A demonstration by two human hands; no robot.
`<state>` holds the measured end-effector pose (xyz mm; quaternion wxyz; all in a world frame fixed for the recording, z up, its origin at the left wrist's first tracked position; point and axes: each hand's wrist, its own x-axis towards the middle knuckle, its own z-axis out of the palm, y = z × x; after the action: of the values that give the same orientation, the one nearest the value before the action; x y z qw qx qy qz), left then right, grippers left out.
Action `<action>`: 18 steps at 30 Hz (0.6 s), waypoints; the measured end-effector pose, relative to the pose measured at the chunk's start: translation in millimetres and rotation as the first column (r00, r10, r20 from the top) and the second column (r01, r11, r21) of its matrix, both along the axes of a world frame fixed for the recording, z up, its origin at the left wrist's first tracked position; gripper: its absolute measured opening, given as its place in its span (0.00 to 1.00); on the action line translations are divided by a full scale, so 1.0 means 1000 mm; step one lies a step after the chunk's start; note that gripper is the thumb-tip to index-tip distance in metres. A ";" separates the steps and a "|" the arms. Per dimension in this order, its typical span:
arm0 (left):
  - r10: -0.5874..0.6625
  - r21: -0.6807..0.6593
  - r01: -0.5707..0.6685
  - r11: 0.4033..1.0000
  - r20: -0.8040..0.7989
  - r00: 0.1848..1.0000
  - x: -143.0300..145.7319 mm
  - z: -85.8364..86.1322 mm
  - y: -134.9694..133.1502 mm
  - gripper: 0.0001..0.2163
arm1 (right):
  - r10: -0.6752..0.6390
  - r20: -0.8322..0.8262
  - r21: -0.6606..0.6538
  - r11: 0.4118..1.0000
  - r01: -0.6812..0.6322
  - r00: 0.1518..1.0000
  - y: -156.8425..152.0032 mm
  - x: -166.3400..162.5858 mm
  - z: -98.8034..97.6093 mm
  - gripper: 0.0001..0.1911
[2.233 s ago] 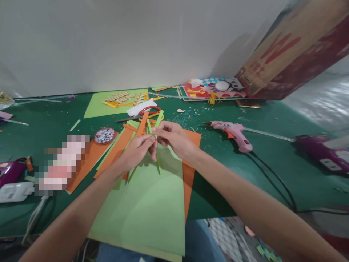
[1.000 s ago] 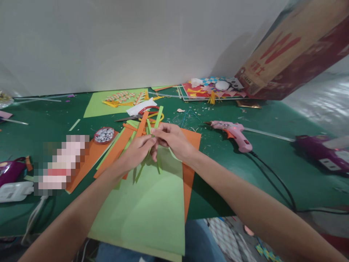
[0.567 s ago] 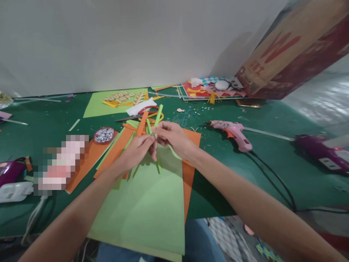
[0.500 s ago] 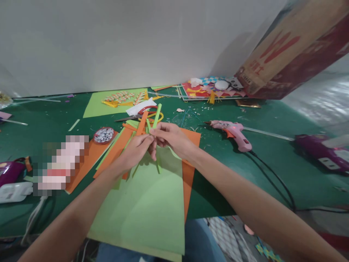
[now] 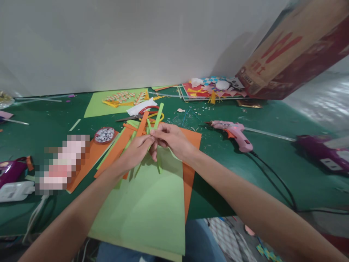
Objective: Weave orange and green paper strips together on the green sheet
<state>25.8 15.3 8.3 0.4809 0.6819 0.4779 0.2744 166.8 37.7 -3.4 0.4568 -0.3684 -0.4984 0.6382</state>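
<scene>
My left hand (image 5: 135, 152) and my right hand (image 5: 172, 139) meet above the middle of the green table (image 5: 46, 125). Both pinch a small bundle of green paper strips (image 5: 158, 115), with one orange strip (image 5: 142, 124) among them. The strips stick up past the fingertips and hang down below the hands. Under the hands lies a light green paper sheet (image 5: 148, 209) on top of an orange sheet (image 5: 188, 178). More orange and green strips (image 5: 117, 149) lie to the left of my left hand.
A pink glue gun (image 5: 234, 133) with a black cable lies to the right. Red-handled scissors (image 5: 144, 110) and a round tin of googly eyes (image 5: 104, 135) sit behind the hands. A cardboard box (image 5: 294, 54) leans at the back right. Paper crafts line the wall.
Both hands stay in the same place. The fingers have shifted slightly on the green strips, and the upright strip tips have wobbled a little.
</scene>
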 end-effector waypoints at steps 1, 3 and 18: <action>0.001 0.001 -0.001 1.000 -0.003 1.000 0.000 0.001 0.000 0.15 | -0.005 -0.003 -0.001 1.000 0.005 1.000 0.000 0.000 0.000 0.22; -0.003 -0.001 0.003 1.000 -0.008 1.000 0.000 0.002 -0.001 0.15 | -0.014 -0.009 -0.002 1.000 0.014 1.000 0.000 0.000 0.000 0.22; 0.012 -0.028 -0.010 1.000 0.083 0.996 0.002 0.002 -0.001 0.13 | 0.015 0.005 0.037 0.999 -0.015 1.000 0.002 0.003 -0.003 0.19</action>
<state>27.8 13.9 10.3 0.5082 0.6606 0.4648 0.2988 169.6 39.7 -6.0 0.4575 -0.3576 -0.5138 0.6316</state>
